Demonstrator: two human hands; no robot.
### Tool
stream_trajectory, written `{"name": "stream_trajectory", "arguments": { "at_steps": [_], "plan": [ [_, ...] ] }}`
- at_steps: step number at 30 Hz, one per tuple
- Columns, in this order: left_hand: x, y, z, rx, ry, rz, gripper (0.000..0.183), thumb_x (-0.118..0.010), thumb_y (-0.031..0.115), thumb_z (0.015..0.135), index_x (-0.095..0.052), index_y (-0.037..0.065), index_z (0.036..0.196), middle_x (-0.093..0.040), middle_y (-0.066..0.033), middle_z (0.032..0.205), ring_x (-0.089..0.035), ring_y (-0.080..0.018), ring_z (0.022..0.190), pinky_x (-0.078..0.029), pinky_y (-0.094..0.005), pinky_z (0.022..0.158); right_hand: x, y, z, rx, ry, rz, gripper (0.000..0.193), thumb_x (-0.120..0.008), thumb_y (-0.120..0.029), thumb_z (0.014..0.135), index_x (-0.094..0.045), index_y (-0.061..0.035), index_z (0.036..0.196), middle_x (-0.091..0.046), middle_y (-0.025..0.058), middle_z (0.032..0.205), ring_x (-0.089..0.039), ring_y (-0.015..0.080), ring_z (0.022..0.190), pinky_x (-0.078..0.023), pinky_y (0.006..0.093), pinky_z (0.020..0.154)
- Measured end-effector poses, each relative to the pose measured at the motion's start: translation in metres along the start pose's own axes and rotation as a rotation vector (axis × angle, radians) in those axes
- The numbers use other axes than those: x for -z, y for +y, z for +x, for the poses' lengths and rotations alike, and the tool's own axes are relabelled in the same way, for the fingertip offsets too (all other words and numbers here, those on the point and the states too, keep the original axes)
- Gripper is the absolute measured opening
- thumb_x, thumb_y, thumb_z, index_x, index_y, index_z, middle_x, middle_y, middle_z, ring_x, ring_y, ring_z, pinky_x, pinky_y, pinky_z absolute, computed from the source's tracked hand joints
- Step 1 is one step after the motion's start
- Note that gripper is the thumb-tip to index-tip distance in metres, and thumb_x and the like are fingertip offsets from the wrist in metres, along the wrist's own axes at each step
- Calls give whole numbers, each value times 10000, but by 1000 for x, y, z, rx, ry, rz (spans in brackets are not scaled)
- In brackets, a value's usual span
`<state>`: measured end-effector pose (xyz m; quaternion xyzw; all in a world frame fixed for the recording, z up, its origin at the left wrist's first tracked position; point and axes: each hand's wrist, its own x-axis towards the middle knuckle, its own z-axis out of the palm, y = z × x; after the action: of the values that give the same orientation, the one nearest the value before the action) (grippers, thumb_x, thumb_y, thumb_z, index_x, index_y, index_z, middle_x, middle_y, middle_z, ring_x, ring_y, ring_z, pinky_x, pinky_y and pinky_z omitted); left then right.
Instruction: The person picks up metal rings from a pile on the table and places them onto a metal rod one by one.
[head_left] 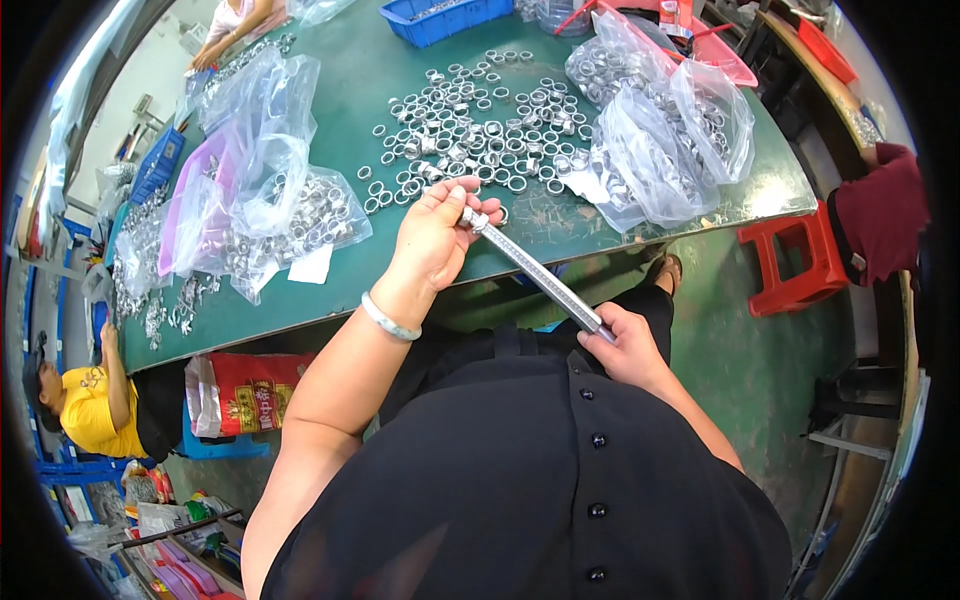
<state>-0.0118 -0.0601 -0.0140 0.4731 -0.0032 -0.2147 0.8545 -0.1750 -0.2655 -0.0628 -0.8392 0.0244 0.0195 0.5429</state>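
Note:
My right hand (625,348) is closed around the thick end of a silver ring mandrel (540,272), a tapered stick with graduated markings. It slants up and left toward my left hand (434,238), which wears a pale bangle. The curled thumb and fingers of that hand pinch a silver ring (474,217) at the mandrel's thin end; the fingers partly hide whether other rings are there. Beyond my hands, many loose silver rings (470,130) are spread over the green table (350,100).
Clear bags of rings (650,150) lie on the right, others (290,210) on the left beside a purple tray (200,190). A blue bin (445,20) stands at the back. A red stool (795,260) is to the right. Two other people sit around the table, one in a yellow shirt (100,408).

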Motion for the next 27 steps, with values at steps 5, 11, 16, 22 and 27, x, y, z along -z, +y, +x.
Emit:
{"name": "stream_trajectory", "arguments": {
  "at_steps": [5, 11, 16, 22, 27],
  "plan": [
    [1, -2, 1, 122, 15, -139, 218, -412, 140, 925, -493, -35, 1026, -526, -110, 871, -561, -250, 822, -475, -422, 850, 0, -1, 1, -22, -20, 11, 157, -636, -119, 739, -526, -8, 744, -483, 70, 566, -461, 134, 510, -376, 275, 489],
    [0, -4, 1, 61, 4, -93, 184, -423, 95, 909, -486, -29, 1029, -523, -115, 876, -557, -265, 871, -461, -449, 872, 0, 0, 1, -64, -38, 44, 156, -634, -120, 743, -525, -8, 744, -462, 46, 562, -428, 111, 515, -364, 266, 489],
    [13, -2, 3, 69, -105, -255, 213, -425, 72, 900, -466, -18, 1088, -541, -122, 947, -553, -289, 944, -438, -448, 911, -1, 4, 1, -101, -53, 141, 153, -629, -120, 751, -523, -11, 740, -443, 11, 565, -403, 81, 525, -346, 249, 484],
    [12, -5, -9, 189, -264, -114, 313, -487, 40, 870, -469, -9, 1179, -557, -127, 1084, -550, -230, 986, -431, -361, 920, 2, -1, 3, -148, -81, 227, 133, -625, -109, 754, -526, -20, 750, -427, -31, 590, -374, 48, 545, -326, 221, 493],
    [15, -10, -12, 203, -296, 16, 318, -574, 22, 820, -527, 11, 1135, -593, -72, 1018, -558, -152, 940, -446, -263, 832, 3, -6, 4, -145, -93, 241, 130, -623, -106, 754, -524, -21, 751, -425, -34, 594, -371, 46, 548, -325, 218, 497]
  ]
}}
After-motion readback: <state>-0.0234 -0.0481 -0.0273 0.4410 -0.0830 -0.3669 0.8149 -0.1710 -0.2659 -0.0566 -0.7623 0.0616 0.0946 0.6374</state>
